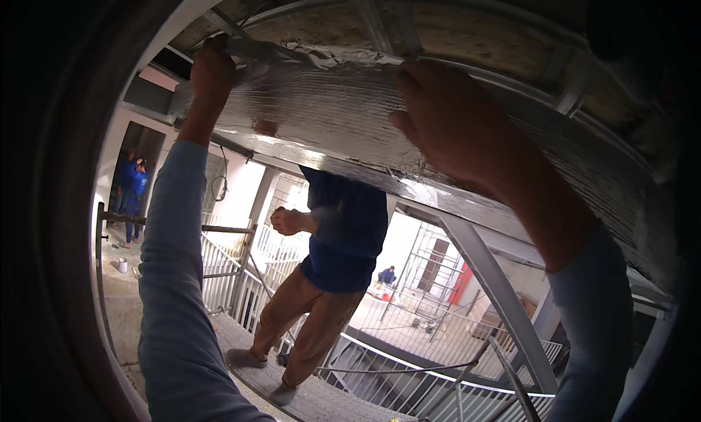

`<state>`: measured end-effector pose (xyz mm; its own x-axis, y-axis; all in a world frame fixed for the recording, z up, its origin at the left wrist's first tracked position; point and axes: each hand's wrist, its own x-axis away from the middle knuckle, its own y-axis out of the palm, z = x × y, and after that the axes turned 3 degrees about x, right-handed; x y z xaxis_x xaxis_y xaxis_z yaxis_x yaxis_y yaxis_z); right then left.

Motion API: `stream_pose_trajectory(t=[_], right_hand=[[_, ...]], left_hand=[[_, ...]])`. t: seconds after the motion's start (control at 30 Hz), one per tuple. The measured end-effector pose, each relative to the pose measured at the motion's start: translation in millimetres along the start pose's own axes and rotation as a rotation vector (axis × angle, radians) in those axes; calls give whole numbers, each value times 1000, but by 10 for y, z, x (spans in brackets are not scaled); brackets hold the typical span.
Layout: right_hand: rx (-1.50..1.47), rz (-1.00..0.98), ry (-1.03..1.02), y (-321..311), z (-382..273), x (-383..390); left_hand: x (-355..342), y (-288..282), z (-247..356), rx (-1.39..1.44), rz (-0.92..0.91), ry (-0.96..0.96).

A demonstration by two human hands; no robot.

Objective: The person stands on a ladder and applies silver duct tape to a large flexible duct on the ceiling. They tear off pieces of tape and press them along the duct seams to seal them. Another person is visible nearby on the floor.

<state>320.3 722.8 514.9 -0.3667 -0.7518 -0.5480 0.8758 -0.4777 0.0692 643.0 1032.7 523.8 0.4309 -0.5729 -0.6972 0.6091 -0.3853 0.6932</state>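
Overhead runs a long piece wrapped in crinkled silver foil insulation (321, 104), its upper edge torn and ragged. My left hand (212, 71) is closed at the far left of that edge, beside a smooth grey flap (255, 57) of the foil. Against the face of the foil, further right, rests my right hand (453, 119), thumb and fingers apart; some fingertips are in shadow. A small brown patch (264, 128) shows on the foil between my hands, and I cannot tell what it is. Both my forearms are raised in grey-blue sleeves.
A co-worker (347, 236) in a blue top stands on a metal scaffold platform (321, 378), head hidden behind the foil. Metal ceiling framing (369, 17) is above. White railings (409, 371), a slanting grey beam (496, 298) and scaffold pipes surround us. Other people (135, 188) are farther off.
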Motion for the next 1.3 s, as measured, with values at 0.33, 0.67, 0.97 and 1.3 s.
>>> stream_pose_trajectory(t=[0.33, 0.67, 0.97, 1.3], right_hand=[[106, 128, 150, 245, -291, -70], [162, 292, 190, 300, -395, 29], [-599, -126, -3, 464, -1669, 1159], [-1077, -132, 119, 1911, -2044, 1313]], left_hand=[[8, -21, 18, -86, -32, 45], [56, -44, -61, 26, -1, 136], [74, -78, -228, 146, -69, 286], [14, -9, -184, 212, -88, 330]])
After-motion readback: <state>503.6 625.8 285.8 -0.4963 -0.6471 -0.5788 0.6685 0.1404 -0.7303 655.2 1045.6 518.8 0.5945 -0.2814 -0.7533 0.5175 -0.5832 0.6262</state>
